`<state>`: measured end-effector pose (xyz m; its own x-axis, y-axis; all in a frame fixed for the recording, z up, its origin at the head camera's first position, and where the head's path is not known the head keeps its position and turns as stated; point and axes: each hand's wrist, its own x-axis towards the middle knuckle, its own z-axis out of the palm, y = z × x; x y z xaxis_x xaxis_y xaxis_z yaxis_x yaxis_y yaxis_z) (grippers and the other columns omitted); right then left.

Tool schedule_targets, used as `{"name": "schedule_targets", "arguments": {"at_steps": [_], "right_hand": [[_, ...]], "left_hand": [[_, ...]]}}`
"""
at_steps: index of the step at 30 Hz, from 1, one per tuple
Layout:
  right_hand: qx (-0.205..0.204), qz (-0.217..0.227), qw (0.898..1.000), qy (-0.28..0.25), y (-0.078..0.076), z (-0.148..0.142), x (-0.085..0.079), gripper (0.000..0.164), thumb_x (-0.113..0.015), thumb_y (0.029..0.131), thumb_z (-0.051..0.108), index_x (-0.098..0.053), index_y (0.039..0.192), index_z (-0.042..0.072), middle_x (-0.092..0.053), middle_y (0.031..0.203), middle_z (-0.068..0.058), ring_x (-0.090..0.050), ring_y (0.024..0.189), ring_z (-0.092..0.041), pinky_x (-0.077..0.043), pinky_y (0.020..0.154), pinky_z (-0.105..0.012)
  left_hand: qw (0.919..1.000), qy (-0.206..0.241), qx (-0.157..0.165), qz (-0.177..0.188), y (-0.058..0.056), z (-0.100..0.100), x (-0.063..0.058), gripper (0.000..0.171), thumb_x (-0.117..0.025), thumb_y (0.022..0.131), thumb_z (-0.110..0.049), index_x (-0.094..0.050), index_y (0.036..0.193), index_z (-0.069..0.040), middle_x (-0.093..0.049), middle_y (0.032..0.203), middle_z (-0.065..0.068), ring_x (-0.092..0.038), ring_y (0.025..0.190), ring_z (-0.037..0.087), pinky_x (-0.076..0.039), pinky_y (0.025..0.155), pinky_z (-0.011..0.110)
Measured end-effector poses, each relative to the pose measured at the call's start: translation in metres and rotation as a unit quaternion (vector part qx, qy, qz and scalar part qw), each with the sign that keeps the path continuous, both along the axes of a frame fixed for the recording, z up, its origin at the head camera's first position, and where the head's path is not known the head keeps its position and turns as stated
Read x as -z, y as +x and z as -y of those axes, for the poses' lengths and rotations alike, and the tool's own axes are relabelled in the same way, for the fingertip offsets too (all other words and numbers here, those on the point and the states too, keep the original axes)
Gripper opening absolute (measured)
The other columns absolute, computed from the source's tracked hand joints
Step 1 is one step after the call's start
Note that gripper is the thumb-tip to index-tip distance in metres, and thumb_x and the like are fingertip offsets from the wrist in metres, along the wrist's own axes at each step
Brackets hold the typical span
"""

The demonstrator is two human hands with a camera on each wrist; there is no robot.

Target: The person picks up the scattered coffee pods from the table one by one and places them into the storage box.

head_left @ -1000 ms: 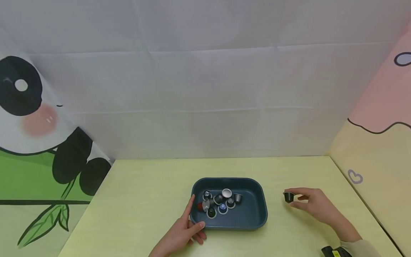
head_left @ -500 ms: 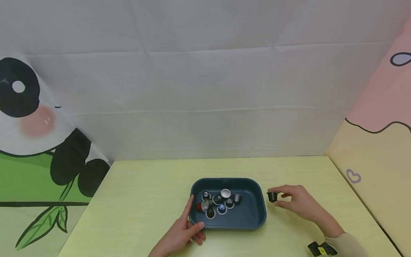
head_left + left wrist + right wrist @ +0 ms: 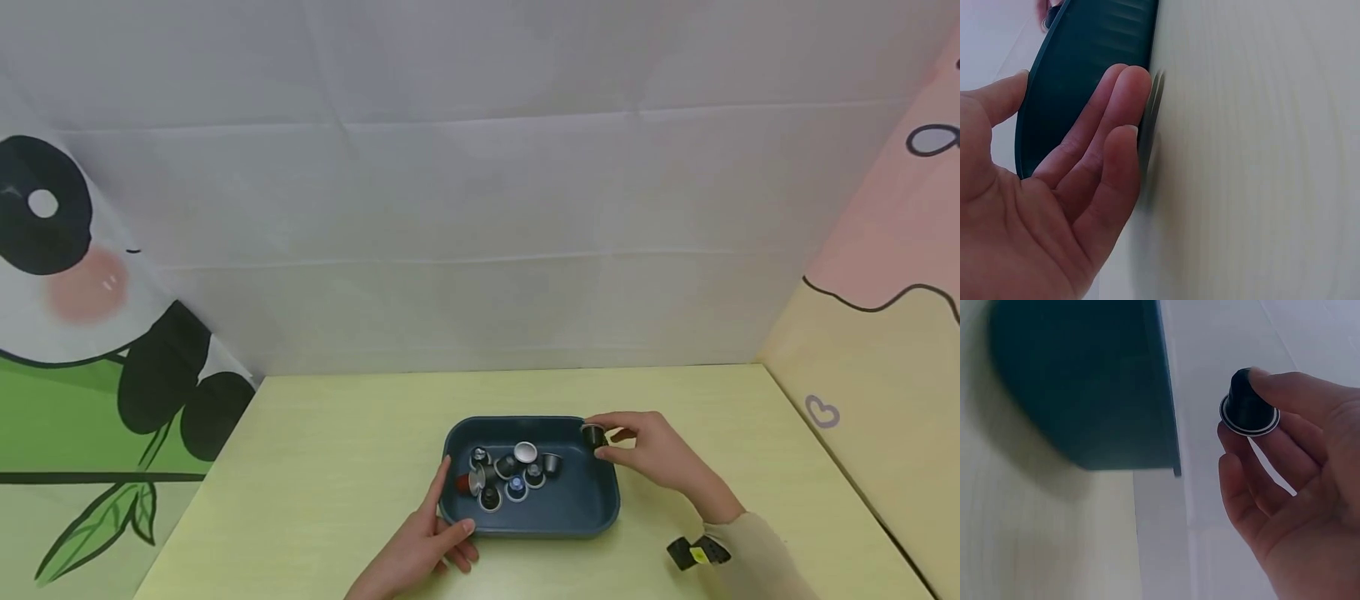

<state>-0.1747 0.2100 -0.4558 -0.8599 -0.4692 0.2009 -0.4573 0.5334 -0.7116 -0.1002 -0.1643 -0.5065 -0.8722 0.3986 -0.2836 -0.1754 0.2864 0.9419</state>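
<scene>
My right hand (image 3: pixel 648 450) pinches a dark coffee capsule (image 3: pixel 593 436) between thumb and fingertips, above the right end of a dark blue-green tray (image 3: pixel 592 517). The right wrist view shows the capsule (image 3: pixel 1249 409) close up, its pale-edged rim facing down. At the tray's near left corner my left hand (image 3: pixel 420 537) holds the outside, thumb and fingers on either side of that corner. In the left wrist view, fingers of the left hand (image 3: pixel 1079 169) lie against the tray wall (image 3: pixel 1110 37). Several capsules lie inside the tray, among them a blue one (image 3: pixel 516 487).
The tray stands on a pale yellow table (image 3: pixel 337 450). A white cloth (image 3: pixel 480 208) hangs behind it, with printed panels at left (image 3: pixel 90 333) and right (image 3: pixel 862 358). A black device (image 3: pixel 697 552) sits on the right wrist.
My right hand has carried the capsule leftward, from beside the tray to over its right end. The left hand keeps its place at the corner, and the tray has not moved.
</scene>
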Motion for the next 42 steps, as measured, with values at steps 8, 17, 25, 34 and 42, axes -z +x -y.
{"name": "schedule_targets", "arguments": {"at_steps": [8, 17, 25, 34, 42], "right_hand": [[-0.010, 0.019, 0.999, -0.039, -0.018, 0.027, -0.003, 0.039, -0.074, 0.092, 0.018, -0.066, 0.129, 0.009, -0.068, 0.121, -0.009, -0.069, 0.092, -0.021, -0.056, 0.079, -0.035], [-0.014, 0.052, 0.994, -0.099, -0.038, 0.051, -0.010, 0.040, -0.073, 0.091, 0.014, -0.065, 0.129, 0.005, -0.068, 0.118, -0.013, -0.070, 0.091, -0.024, -0.055, 0.078, -0.031], [-0.029, 0.089, 0.981, -0.171, -0.053, 0.068, -0.008, 0.043, -0.073, 0.090, 0.006, -0.062, 0.131, -0.002, -0.067, 0.120, -0.019, -0.071, 0.091, -0.028, -0.055, 0.080, -0.031], [-0.049, 0.116, 0.969, -0.213, -0.062, 0.080, 0.013, 0.043, -0.072, 0.090, 0.001, -0.060, 0.131, -0.006, -0.065, 0.120, -0.023, -0.070, 0.099, -0.031, -0.055, 0.082, -0.030], [-0.085, 0.114, 0.976, -0.166, -0.062, 0.094, 0.026, 0.043, -0.074, 0.090, 0.007, -0.063, 0.129, -0.004, -0.067, 0.123, -0.015, -0.064, 0.112, -0.035, -0.054, 0.085, -0.032]], "left_hand": [[1.0000, 0.001, 0.000, 0.001, 0.000, 0.000, 0.000, 0.095, -0.063, 0.099, -0.035, 0.010, 0.160, -0.031, -0.074, 0.082, 0.011, -0.072, 0.070, 0.028, -0.048, 0.057, 0.035], [1.0000, 0.001, 0.001, 0.000, 0.000, 0.000, -0.001, 0.096, -0.064, 0.099, -0.035, 0.010, 0.160, -0.030, -0.074, 0.081, 0.011, -0.072, 0.069, 0.028, -0.048, 0.057, 0.034], [1.0000, 0.001, 0.001, 0.003, -0.001, 0.000, -0.001, 0.096, -0.063, 0.099, -0.035, 0.011, 0.160, -0.030, -0.074, 0.081, 0.012, -0.072, 0.070, 0.029, -0.048, 0.057, 0.035], [1.0000, 0.003, 0.000, 0.006, 0.001, -0.002, -0.001, 0.095, -0.063, 0.099, -0.035, 0.011, 0.160, -0.029, -0.074, 0.081, 0.012, -0.072, 0.070, 0.029, -0.048, 0.057, 0.034], [1.0000, 0.007, 0.003, 0.005, 0.000, -0.001, -0.001, 0.094, -0.062, 0.100, -0.034, 0.011, 0.160, -0.030, -0.074, 0.081, 0.013, -0.072, 0.070, 0.029, -0.048, 0.056, 0.034]]}}
